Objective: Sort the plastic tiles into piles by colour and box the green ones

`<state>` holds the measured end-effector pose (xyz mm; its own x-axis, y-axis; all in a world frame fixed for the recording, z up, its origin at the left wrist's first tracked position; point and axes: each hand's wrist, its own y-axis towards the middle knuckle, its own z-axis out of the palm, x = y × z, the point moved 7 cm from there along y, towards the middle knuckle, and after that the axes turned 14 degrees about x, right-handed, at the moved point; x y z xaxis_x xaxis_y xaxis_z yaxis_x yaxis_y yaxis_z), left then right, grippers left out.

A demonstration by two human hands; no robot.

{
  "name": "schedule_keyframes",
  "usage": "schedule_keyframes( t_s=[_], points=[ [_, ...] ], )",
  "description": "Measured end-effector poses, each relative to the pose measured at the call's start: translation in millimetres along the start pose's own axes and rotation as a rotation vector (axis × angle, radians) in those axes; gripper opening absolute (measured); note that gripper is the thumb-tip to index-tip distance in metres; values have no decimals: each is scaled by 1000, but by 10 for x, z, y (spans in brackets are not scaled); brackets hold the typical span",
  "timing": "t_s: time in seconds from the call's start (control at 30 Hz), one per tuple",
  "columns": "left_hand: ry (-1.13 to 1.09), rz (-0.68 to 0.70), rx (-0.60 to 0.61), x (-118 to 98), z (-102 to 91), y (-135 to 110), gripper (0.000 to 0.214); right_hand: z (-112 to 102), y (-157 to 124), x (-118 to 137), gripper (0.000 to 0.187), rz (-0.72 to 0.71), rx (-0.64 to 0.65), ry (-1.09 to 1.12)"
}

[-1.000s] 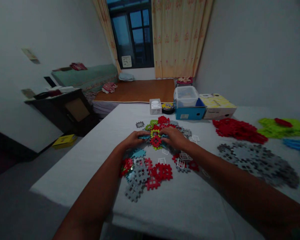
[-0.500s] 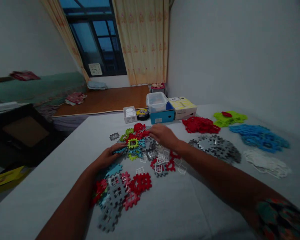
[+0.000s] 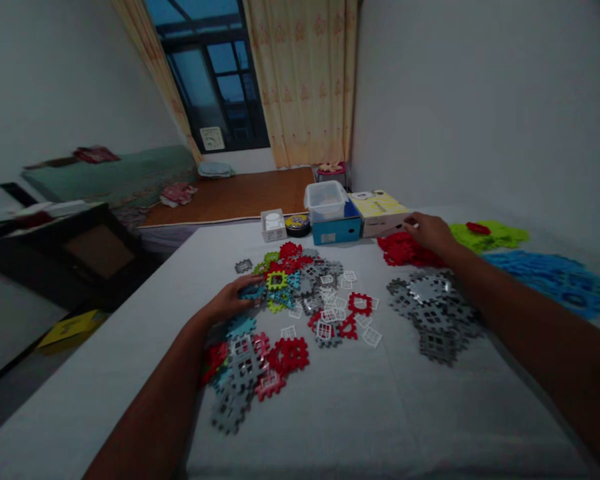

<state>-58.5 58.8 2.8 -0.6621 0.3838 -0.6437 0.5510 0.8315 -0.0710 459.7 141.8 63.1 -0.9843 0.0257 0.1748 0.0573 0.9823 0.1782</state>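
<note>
The red pile (image 3: pixel 396 251) lies on the table (image 3: pixel 340 413) just below your right hand (image 3: pixel 430 232), the nearer one, and its longer spread runs left to right, in front of the yellow box (image 3: pixel 377 208). Your right fingers curl down (whether they pinch a piece, I can't tell). Your left hand (image 3: pixel 230 300) touches the mixed heap (image 3: pixel 307 272) at its left edge, fingers extended, grip unclear.
</note>
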Motion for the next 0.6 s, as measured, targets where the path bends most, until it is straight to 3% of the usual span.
schedule_keyframes(
  t_s=[0.13, 0.23, 0.3, 0.4, 0.5, 0.6],
  points=[
    [60, 29, 1, -221, -217, -136, 70, 68, -385, 806, 31, -297, 71, 49],
    [3, 56, 78, -447, -240, -216, 51, 182, -838, 1436, 28, -553, 160, 117],
    [-67, 107, 242, -647, -48, -229, 38, 276, -1151, 1796, 26, -719, 234, 141],
    [-111, 254, 499, -1004, 418, -242, 32, 385, -1493, 2160, 25, -865, 311, 160],
    [-46, 362, 559, -1230, 767, -249, 38, 440, -1633, 2333, 24, -904, 344, 170],
    [-13, 397, 588, -1271, 887, -312, 35, 469, -1630, 2348, 24, -894, 367, 154]
  ],
)
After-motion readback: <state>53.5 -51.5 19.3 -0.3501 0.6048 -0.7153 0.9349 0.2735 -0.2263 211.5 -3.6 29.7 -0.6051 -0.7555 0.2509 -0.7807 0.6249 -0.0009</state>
